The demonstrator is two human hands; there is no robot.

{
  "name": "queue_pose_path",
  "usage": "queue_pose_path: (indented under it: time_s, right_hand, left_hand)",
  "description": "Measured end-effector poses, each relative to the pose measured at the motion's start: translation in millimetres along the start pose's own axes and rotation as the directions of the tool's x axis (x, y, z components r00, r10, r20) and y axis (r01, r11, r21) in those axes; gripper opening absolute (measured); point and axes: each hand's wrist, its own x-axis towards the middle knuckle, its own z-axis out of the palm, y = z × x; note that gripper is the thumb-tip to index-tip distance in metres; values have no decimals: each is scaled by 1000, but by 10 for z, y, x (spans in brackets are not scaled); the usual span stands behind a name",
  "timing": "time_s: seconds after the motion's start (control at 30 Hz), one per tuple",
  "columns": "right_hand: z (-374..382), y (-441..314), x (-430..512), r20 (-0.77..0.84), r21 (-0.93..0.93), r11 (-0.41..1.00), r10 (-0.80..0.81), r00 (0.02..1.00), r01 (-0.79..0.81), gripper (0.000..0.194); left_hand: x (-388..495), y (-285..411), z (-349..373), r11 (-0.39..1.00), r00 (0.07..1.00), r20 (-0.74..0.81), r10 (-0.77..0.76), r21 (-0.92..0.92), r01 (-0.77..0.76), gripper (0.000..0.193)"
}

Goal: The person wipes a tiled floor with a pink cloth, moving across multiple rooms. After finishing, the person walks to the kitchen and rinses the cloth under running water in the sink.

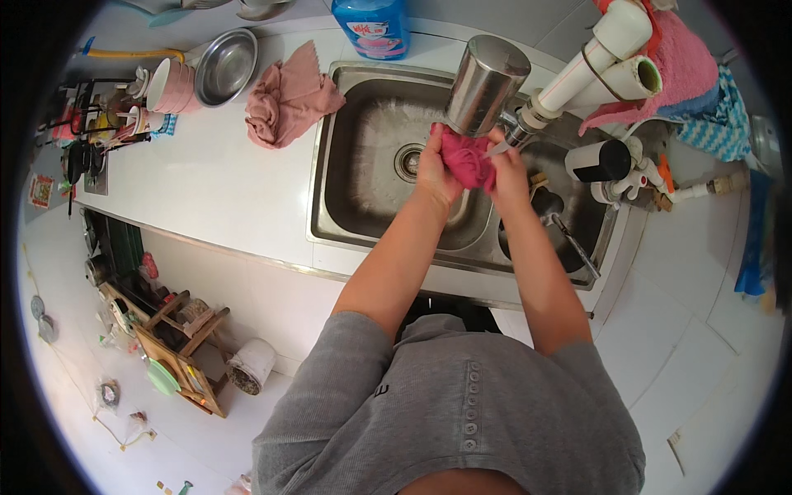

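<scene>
A crumpled bright pink cloth (467, 159) is bunched between my two hands over the double stainless steel sink (365, 124). My left hand (438, 166) grips its left side, fingers partly hidden by the cloth. On the other side, my right hand (510, 173) holds the cloth's right edge. A tap (525, 125) with a stainless steel cylinder (486, 86) reaches over the hands, its pale spout or water stream (497, 149) meeting the cloth. In the large basin, the drain (409, 162) shows left of my left hand.
A dusty-pink cloth (288, 99) lies on the white counter (216, 173), near a metal bowl (226, 67) and pink bowls (168, 85). A blue detergent bottle (373, 31) stands behind the sink. A black ladle (549, 204) rests in the small basin. White pipes (572, 68) rise at right.
</scene>
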Motion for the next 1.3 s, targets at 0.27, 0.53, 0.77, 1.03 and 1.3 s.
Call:
queue_pose_path:
  time_s: [0.27, 0.53, 0.77, 1.03, 1.3]
  right_hand:
    - [363, -13, -634, 442, -692, 264, -580, 684, 672, 34]
    - [-114, 231, 305, -76, -192, 964, -202, 976, 184, 27]
    - [401, -14, -908, 354, -655, 375, -615, 705, 656, 24]
    - [130, 130, -54, 50, -882, 416, -384, 922, 221, 49]
    - [-80, 1, 112, 313, -557, 804, -27, 949, 207, 58]
  left_hand:
    - [-4, -435, -371, 932, 901, 382, 206, -356, -62, 35]
    - [-232, -187, 86, 999, 992, 126, 6, -53, 1, 44]
    - [315, 49, -454, 926, 946, 161, -280, -216, 311, 53]
    - [-109, -87, -16, 931, 990, -133, 53, 365, -1, 30]
    - [-433, -9, -140, 257, 985, 80, -153, 966, -39, 36]
